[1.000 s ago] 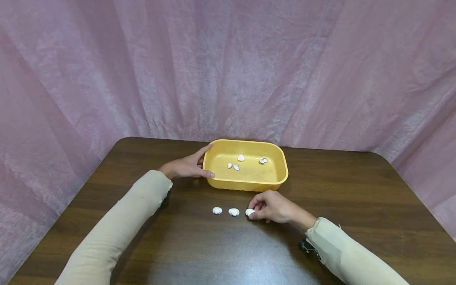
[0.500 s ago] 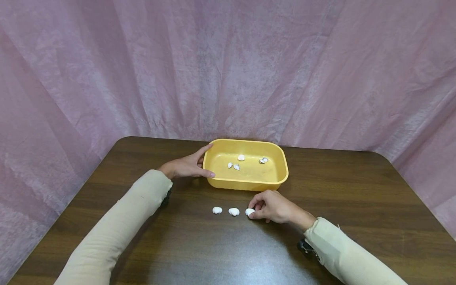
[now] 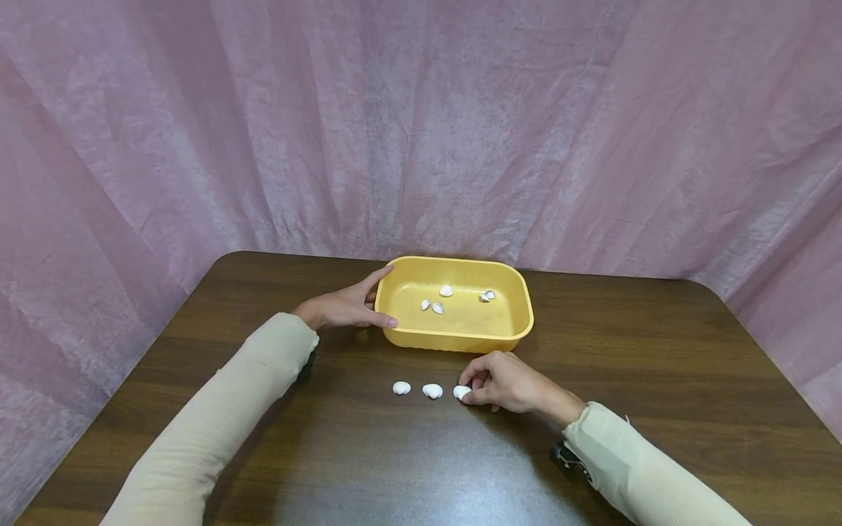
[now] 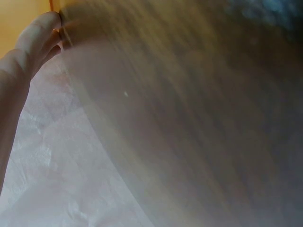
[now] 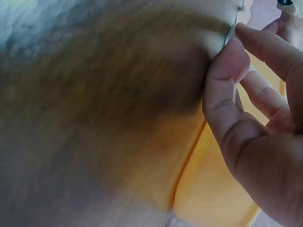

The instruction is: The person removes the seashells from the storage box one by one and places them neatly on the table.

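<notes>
In the head view a yellow plastic tub (image 3: 457,341) stands on the dark wooden table. My left hand (image 3: 342,307) grips its left end, thumb over the near rim and fingers along the side. Nearer to me, white ribbed seashells lie in a short row: a left shell (image 3: 401,388), a middle shell (image 3: 432,391) and a right shell (image 3: 462,392). With thumb and fingertips, my right hand (image 3: 509,382) pinches the right shell, which is at the tabletop. The right wrist view shows the shell's edge between thumb and finger.
Inside the tub lie several more small shells, among them a white one (image 3: 446,291) near the back and a pair (image 3: 487,296) towards the right. A pink curtain (image 3: 421,131) hangs behind the table's far edge. The wooden tabletop (image 3: 658,351) extends to the right.
</notes>
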`<state>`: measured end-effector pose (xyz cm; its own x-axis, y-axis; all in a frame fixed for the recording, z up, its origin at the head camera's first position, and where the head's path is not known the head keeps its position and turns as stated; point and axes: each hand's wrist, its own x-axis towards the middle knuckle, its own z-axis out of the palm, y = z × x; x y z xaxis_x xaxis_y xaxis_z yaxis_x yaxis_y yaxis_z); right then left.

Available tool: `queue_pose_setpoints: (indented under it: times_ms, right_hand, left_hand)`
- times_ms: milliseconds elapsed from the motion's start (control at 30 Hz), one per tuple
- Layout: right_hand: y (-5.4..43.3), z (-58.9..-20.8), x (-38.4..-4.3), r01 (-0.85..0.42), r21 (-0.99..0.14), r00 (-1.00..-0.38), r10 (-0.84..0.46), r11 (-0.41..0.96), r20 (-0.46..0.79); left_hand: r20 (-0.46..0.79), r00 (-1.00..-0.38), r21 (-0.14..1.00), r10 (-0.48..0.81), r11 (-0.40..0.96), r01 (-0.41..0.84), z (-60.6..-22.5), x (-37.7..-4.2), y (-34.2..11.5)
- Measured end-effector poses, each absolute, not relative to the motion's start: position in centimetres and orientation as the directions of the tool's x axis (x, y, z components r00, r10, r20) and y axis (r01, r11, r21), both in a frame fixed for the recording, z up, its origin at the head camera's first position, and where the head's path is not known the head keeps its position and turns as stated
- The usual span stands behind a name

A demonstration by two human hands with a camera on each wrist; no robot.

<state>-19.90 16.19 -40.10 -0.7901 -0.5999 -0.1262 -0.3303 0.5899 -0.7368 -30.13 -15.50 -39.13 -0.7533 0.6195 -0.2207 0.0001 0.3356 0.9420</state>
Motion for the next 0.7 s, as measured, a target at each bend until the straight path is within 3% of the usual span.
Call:
queue_pose_setpoints:
  times_ms: [700]
  right_hand:
    - [16.15,-40.05,-19.85,-0.312,-0.74,-0.795,-0.59,0.596,-0.139]
  left_hand:
    - [-0.227,-0.754,0.94,0.616,0.341,-0.005,-39.18,-30.14,-15.49]
